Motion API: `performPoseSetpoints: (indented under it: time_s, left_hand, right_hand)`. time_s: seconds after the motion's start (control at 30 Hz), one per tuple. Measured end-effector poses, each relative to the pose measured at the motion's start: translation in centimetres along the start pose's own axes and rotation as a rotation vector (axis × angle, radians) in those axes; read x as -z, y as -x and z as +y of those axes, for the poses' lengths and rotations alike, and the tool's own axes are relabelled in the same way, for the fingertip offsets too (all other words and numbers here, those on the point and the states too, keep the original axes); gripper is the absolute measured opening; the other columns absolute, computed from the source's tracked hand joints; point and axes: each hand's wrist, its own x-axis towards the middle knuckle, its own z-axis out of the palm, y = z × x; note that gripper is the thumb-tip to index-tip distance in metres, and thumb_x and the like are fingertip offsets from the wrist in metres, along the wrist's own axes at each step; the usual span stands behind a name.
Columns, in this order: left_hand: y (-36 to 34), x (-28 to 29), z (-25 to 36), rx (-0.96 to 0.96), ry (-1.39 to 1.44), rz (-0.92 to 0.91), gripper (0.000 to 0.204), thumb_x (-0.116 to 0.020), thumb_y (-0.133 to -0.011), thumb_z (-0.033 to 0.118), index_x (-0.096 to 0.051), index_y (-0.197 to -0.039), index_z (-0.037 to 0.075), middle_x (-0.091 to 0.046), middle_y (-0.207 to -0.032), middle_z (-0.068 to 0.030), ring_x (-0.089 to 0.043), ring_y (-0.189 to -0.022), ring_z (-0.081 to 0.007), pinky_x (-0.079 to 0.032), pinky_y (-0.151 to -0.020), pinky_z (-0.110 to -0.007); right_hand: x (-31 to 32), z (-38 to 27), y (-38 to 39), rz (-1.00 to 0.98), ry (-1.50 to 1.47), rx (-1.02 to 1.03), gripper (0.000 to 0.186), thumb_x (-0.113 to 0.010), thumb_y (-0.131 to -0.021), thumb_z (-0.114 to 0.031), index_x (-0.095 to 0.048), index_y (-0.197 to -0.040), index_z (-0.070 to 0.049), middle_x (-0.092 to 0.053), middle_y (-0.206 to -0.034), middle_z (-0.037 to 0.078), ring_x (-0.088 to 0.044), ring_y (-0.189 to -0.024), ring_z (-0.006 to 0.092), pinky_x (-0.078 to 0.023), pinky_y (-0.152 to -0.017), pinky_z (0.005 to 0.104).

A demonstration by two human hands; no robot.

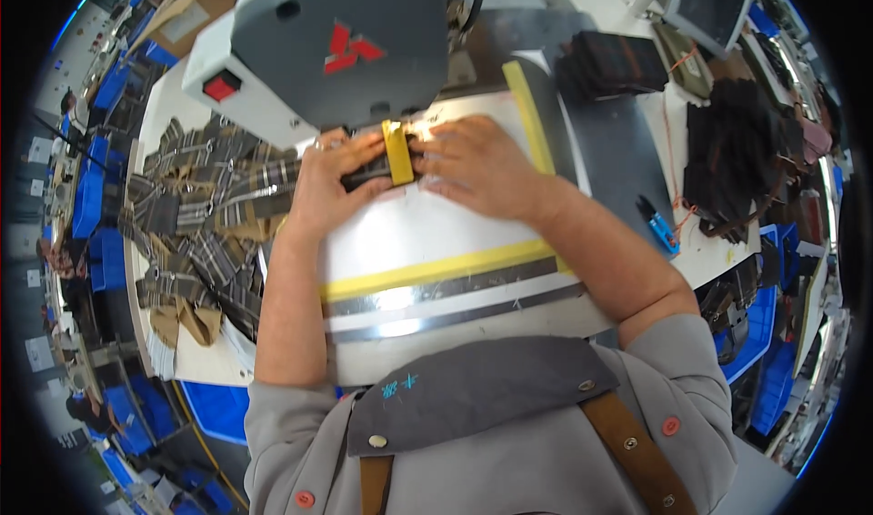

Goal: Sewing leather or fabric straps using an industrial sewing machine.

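Note:
A grey sewing machine head (341,47) hangs over a white work plate (409,229), with a lit spot beneath it. In front of that spot stands a narrow yellow strip (397,154). My left hand (332,183) is to its left, with a dark fabric piece (359,171) between its thumb and fingers. From the right reaches my right hand (482,165), its fingers stretched out flat and slightly apart, the tips close to the yellow strip and the end of the dark piece. What lies beneath those fingertips is mostly hidden.
Plaid fabric pieces (205,210) are heaped at the left. Dark folded pieces (611,63) and a dark bundle (737,151) lie at the right, with blue-handled snips (662,229) nearer me. Yellow tape (436,268) edges the plate. A screen (711,6) stands far right.

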Motion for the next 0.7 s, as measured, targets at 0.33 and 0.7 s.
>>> performPoseSetpoints:
  time_s: [0.33, 0.7]
  left_hand:
    - [0.52, -0.1, 0.66, 0.052, 0.018, -0.015, 0.05, -0.089, -0.073, 0.022, -0.077, -0.119, 0.006, -0.074, -0.128, -0.0086, -0.068, -0.114, -0.0188, -0.038, -0.109, -0.039]
    - [0.15, -0.37, 0.46, 0.098, 0.002, 0.011, 0.051, -0.088, -0.074, 0.022, -0.076, -0.121, 0.008, -0.074, -0.126, -0.0088, -0.067, -0.122, -0.0185, -0.037, -0.111, -0.042]
  right_hand:
    - [-0.27, -0.98, 0.35, -0.063, -0.032, -0.09, 0.032, -0.066, -0.097, -0.041, -0.077, -0.117, -0.018, -0.067, -0.132, 0.001, -0.056, -0.126, 0.0237, -0.038, -0.111, 0.0459]
    - [-0.32, -0.74, 0.34, -0.049, -0.012, -0.117, 0.031, -0.066, -0.098, -0.041, -0.077, -0.115, -0.018, -0.065, -0.137, 0.001, -0.052, -0.131, 0.0241, -0.034, -0.116, 0.047]
